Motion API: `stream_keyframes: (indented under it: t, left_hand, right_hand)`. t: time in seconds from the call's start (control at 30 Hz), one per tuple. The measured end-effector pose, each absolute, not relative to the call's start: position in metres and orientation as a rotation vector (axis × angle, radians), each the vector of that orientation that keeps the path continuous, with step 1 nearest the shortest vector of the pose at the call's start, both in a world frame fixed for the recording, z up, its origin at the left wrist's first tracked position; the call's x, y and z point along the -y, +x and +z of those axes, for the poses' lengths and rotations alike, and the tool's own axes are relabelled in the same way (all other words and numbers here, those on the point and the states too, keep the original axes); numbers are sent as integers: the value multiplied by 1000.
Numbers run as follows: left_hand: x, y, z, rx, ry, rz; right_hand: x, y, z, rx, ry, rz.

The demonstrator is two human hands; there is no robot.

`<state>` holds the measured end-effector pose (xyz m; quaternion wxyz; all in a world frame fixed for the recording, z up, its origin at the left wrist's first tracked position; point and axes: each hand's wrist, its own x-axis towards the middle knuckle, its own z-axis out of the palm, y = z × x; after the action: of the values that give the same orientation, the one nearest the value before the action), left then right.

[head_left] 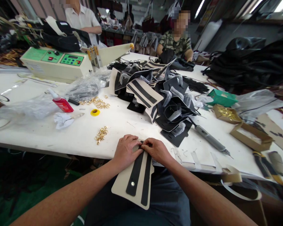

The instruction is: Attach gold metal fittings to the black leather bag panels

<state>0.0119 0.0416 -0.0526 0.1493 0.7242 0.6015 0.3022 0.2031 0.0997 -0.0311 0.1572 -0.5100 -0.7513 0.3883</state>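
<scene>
Beige flap panel (136, 183) | top edge under left hand (126, 152), right hand (157, 150)

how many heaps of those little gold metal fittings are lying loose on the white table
2. One small heap lies just beyond the left hand. A wider scatter sits farther back beside the red bottle. More may hide under the plastic bags.

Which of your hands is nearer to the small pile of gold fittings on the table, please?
Left. The left hand lies just right of the gold fittings; the right hand is farther right, beyond it.
</scene>
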Motion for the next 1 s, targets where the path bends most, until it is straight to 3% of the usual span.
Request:
stream_keyframes:
  t: [0.27,0.43,0.57,0.73,0.87,1.0]
  left_hand:
    - [-40,14,-51,-1710,2071,873]
    - [-41,13,-54,-1702,2073,873]
    - [-42,14,-56,-1697,2073,874]
    - [-40,15,-52,-1704,2061,879]
    - [-40,16,-50,-1712,2041,883]
    - [-40,15,-51,-1719,2024,888]
  right_hand:
    - [-99,220,-12,2046,-1367,1058]
    - [-121,322,1,1941,-1537,313]
    - [-152,424,1,1917,-2022,-199]
    - [-179,480,-14,1999,-2323,46]
    - [-180,485,-10,1950,-2217,121]
    - [-166,472,18,1546,-1987,480]
